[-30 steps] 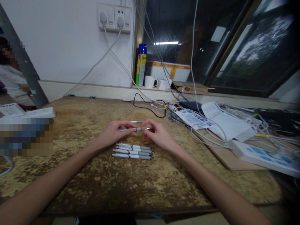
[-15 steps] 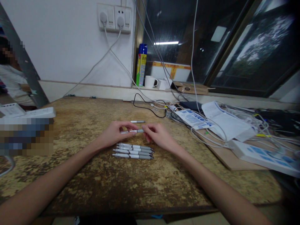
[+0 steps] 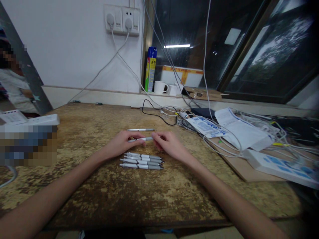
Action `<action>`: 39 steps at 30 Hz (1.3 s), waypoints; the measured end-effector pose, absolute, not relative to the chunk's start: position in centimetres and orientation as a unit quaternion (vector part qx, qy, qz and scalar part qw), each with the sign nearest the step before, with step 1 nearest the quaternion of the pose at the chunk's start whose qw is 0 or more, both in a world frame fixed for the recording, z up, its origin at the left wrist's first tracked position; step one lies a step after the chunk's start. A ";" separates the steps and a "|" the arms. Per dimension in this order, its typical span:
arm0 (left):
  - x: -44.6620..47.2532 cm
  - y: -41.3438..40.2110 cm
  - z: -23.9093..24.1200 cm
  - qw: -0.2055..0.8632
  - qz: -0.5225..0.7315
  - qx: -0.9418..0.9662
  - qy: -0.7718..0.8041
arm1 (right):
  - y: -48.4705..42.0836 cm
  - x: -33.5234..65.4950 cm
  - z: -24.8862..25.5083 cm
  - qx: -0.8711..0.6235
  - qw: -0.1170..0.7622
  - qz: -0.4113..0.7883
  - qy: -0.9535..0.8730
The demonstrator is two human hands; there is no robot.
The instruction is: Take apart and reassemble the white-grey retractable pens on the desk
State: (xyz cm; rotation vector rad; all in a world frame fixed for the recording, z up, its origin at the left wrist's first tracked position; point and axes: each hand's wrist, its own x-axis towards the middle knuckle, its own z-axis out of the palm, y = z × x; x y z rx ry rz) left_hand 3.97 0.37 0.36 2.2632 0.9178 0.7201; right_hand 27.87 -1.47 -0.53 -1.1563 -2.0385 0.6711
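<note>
We see two bare forearms, no sleeves, no watch or rings; left hand [image 3: 119,145] & right hand [image 3: 168,145] ungloved, slim fingers, short nails.

White-and-grey pen [image 3: 139,139] in my fingers [image 3: 139,143], white-grey pens [image 3: 141,160] below, mottled brown-yellow tabletop [image 3: 99,186], blue-yellow spray can [image 3: 150,69].

White wall [image 3: 62,49], wall sockets [image 3: 122,19], dark window [image 3: 224,46], worn wooden table [image 3: 99,186]
</note>
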 end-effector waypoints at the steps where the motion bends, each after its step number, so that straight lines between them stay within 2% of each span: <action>1: 4.0 0.3 0.4 0.292 0.267 0.851 0.345 | -1.4 27.9 -0.6 -0.449 0.340 0.261 -0.784; 12: 3.7 0.5 0.1 0.240 0.296 0.852 0.359 | -1.2 27.8 -0.7 -0.418 0.360 0.284 -0.784; 17: 3.9 0.1 0.6 0.168 0.315 0.853 0.380 | -0.7 27.9 -1.3 -0.403 0.368 0.374 -0.750; 21: 4.0 0.0 1.2 0.276 0.318 0.821 0.385 | -0.3 28.0 -1.3 -0.411 0.381 0.427 -0.709; 25: 3.7 0.4 1.5 0.357 0.358 0.760 0.408 | -0.4 28.0 -0.9 -0.429 0.388 0.430 -0.693; 31: 3.8 1.2 0.0 0.484 0.440 0.641 0.401 | -1.0 26.8 -1.6 -0.359 0.367 0.447 -0.733; 36: 4.1 1.3 -0.8 0.596 0.420 0.604 0.322 | -1.0 26.7 -1.4 -0.353 0.444 0.384 -0.729; 39: 4.4 1.0 -1.0 0.622 0.381 0.617 0.297 | -0.9 26.8 -1.2 -0.369 0.469 0.379 -0.707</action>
